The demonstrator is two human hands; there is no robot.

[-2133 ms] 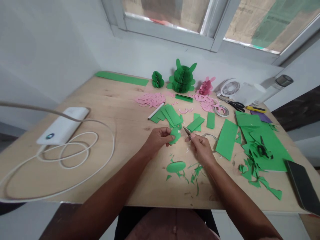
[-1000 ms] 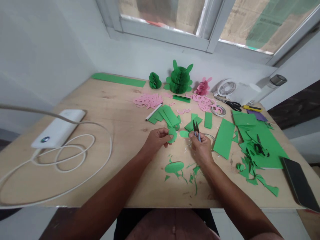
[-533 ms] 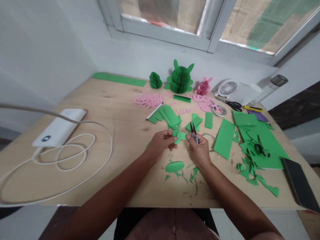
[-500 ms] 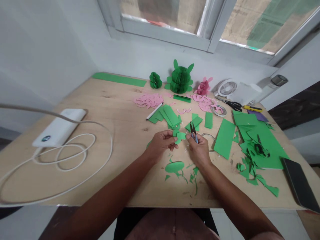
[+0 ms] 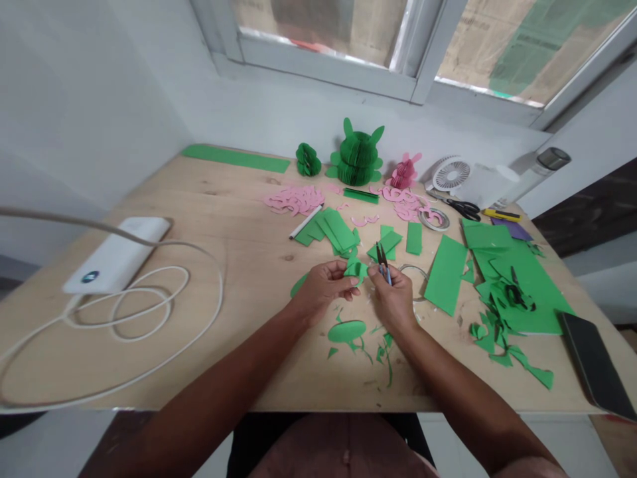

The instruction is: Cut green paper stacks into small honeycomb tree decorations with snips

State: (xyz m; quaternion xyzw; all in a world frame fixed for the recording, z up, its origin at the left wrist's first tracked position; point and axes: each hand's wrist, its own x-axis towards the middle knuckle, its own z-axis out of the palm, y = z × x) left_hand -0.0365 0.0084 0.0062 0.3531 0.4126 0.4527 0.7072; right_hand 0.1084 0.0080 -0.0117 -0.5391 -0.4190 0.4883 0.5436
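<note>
Pinched in my left hand (image 5: 329,284) is a small green paper cutout (image 5: 355,269) with rounded edges. My right hand (image 5: 395,295) is closed around a pair of small scissors (image 5: 382,260), their dark blades pointing away from me and a blue-grey handle in my palm. My right fingertips also touch the right edge of the cutout. Below my hands lie a green paper oval (image 5: 347,330) and thin green trimmings (image 5: 387,358). Another rounded green piece (image 5: 297,285) shows partly behind my left hand.
Green paper rectangles (image 5: 446,275) and scraps (image 5: 497,338) cover the right side beside a dark phone (image 5: 594,362). Pink cutouts (image 5: 293,199), a green paper figure (image 5: 357,159), a fan (image 5: 450,174) and black-handled scissors (image 5: 465,209) stand farther back. A white power bank (image 5: 117,255) and cable lie left.
The green cutout has turned and now looks folded or bent between my fingers. My left fingers have shifted on it slightly. The scissors stay in my right hand.
</note>
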